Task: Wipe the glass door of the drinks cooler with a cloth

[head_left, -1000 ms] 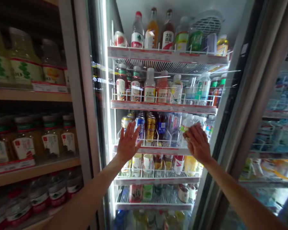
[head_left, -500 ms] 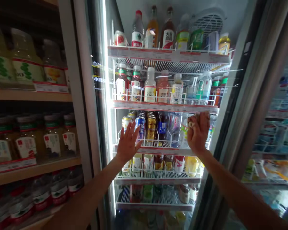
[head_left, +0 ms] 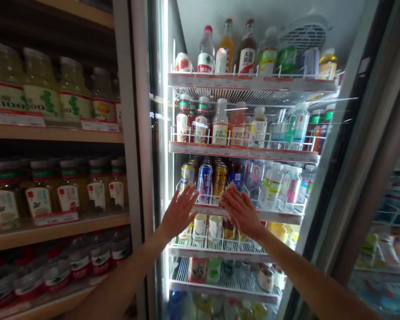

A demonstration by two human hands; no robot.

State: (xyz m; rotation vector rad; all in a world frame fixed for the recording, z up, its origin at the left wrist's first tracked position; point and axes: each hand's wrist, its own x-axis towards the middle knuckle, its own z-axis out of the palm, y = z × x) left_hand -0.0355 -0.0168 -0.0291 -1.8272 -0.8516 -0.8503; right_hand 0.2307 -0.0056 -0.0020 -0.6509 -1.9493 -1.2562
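Moved left off the water bottles (head_left: 271,186), the right hand (head_left: 242,212) meets the left hand (head_left: 179,213) at the shelf (head_left: 280,216) of cans (head_left: 205,181); both grips spread, empty; lifting one needs curling fingers.

The left forearm (head_left: 136,262) and right forearm (head_left: 296,278), both bare, reach forward and upward, converging. The left grip (head_left: 179,213) is open, palm forward, fingers spread and slanting up to the right. The right grip (head_left: 242,211) is flat and open, fingers together, slanting up-left, near the other yet apart.
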